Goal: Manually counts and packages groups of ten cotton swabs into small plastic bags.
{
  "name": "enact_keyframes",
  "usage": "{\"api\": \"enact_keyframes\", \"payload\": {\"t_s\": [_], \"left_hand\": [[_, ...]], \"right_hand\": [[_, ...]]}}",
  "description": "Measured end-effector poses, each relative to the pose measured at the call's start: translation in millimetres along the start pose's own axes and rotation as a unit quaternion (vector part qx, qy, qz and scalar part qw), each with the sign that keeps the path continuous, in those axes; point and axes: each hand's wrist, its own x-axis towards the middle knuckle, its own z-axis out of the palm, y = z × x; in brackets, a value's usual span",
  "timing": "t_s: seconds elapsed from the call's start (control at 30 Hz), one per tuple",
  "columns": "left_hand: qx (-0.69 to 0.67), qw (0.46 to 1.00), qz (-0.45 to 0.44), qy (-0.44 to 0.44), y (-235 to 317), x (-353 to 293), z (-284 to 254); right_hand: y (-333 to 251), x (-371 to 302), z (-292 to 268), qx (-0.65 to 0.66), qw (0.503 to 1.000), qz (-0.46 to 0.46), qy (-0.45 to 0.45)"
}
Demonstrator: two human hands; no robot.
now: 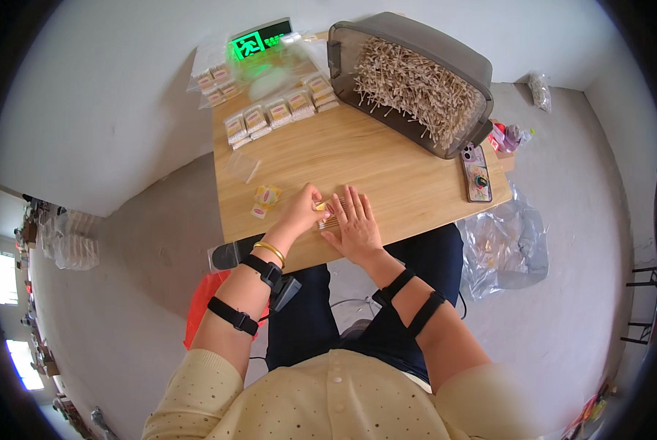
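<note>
My left hand (pixel 308 210) is curled nearly closed, thumb and fingertips pinching what looks like a small yellow card (pixel 320 207); that grip seems chosen because the piece is thin and light. My right hand (pixel 354 229) is spread flat, palm down, fingers long and a little apart, closed on nothing. It lies over a small bunch of cotton swabs (pixel 327 222) on the surface (pixel 409 202), just in front of me, with some sticks showing between the two hands; I'd guess the flat palm keeps them level and stops them rolling, though how hard it presses I cannot tell. A few loose cards (pixel 267 196) lie near my left wrist, handy for that side, and a clear plastic pouch (pixel 245 168) lies beyond them. The big grey bin (pixel 449 48) is tipped on its side with its mouth towards me, probably so the heap of loose swabs (pixel 409 84) can be reached without digging. Filled packs (pixel 278 112) stand in a row along the far left, presumably to leave the middle free for my hands. My phone (pixel 476 176) lies near the right edge, well apart from them.
</note>
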Motion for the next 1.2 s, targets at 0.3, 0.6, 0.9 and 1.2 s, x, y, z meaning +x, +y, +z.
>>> {"api": "enact_keyframes", "payload": {"t_s": [0.3,0.6,0.9,1.2], "left_hand": [[0.099,0.993,0.063,0.022,9.5,-1.6,-12.2],[0.207,0.965,-0.081,0.138,-77.4,-110.1,-98.5],[0.258,0.95,-0.134,0.115,-106.0,-159.9,-91.0],[0.404,0.903,-0.131,0.061,-99.7,-133.9,-84.7]], "right_hand": [[-2.5,1.3,-0.3,0.015,1.0,-0.006,-0.001],[-5.1,2.8,7.3,0.024,0.999,-0.003,0.02],[-136.2,15.5,31.0,-0.025,0.994,-0.076,-0.067],[-177.6,20.7,36.6,-0.031,0.995,-0.064,-0.071]]}}
